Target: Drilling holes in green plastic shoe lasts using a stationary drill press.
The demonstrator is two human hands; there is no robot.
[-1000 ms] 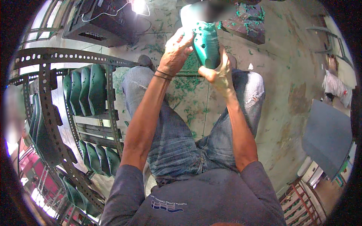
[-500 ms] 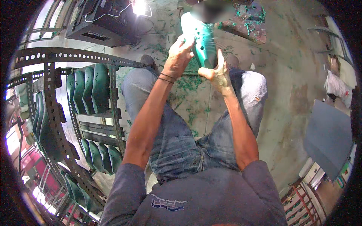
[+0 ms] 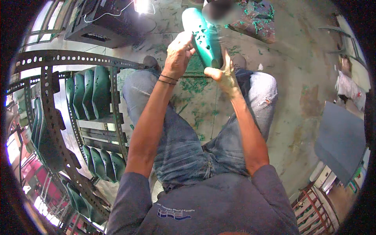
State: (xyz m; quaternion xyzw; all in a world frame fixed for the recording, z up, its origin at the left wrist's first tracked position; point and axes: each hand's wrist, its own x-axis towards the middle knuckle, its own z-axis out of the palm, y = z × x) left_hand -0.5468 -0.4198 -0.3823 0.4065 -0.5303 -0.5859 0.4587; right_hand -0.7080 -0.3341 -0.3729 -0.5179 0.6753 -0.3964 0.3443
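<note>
A glossy green shoe last (image 3: 203,41), pierced by several dark holes, is held up in front of my knees. My right hand (image 3: 225,76) grips its near end, with the thumb across the bottom and the fingers along the right side. My left hand (image 3: 179,55) is at its left edge, fingers loosely bent and parted. The index fingertip meets or nearly meets the last, but no grip around it shows. A dark, blurred round shape (image 3: 219,9) is right beside the last's far end; its kind cannot be made out.
To the left stands a perforated metal rack (image 3: 51,98) bearing several green lasts (image 3: 102,92). A dark box-shaped unit (image 3: 98,29) with a white cable is at the far left, near a bright lamp (image 3: 144,6). Green shavings (image 3: 196,86) litter the floor. A grey panel (image 3: 340,143) leans at right.
The shoe last has shifted slightly left and away from me, and its holed face shows more fully. My left hand has drawn back leftward from its side. The right hand keeps its grip.
</note>
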